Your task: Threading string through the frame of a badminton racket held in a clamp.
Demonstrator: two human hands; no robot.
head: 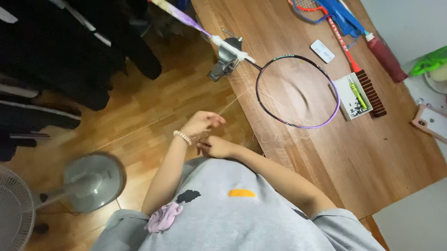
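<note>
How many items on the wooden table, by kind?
Badminton rackets: 2, the purple-framed racket held in the metal clamp, and the red and blue racket
Clamps: 1
Small white flat devices: 1
White trays of small parts: 1
Phones: 1
Total: 6

Single head camera, looking steeply down over chest, table [373,156] close ahead

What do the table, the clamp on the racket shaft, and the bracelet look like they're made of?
Table: wood or wood-look laminate, visible grain, matte.
Clamp: probably metal, dull grey.
Bracelet on the left wrist: pale round beads, possibly pearl or plastic; too small to tell.
</note>
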